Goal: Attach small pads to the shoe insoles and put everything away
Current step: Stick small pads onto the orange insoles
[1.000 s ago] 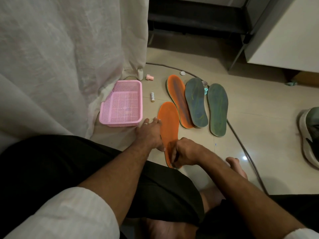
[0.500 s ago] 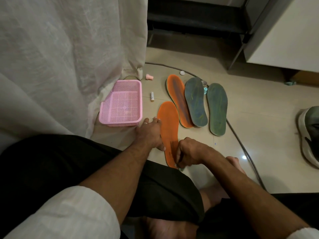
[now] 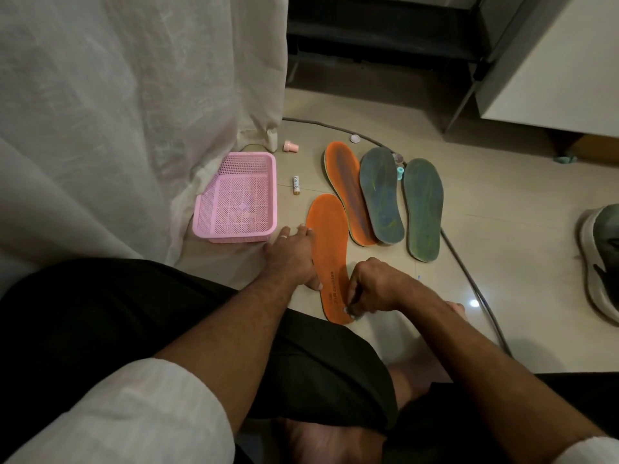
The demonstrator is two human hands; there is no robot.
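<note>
Insole [image 3: 330, 259], orange, lies on the floor [image 3: 502, 229] in front of the knees in the head view. Left hand [image 3: 294, 252] rests flat and spread along its left edge; right hand [image 3: 371, 289] pinches something small and pale at the heel end. Risk: the pad could stick crooked or off the edge if the insole slides under the pressing fingers. Unclear: the pinched item itself, largely covered by the fingers; the pink basket [image 3: 234, 234] looks empty.
</note>
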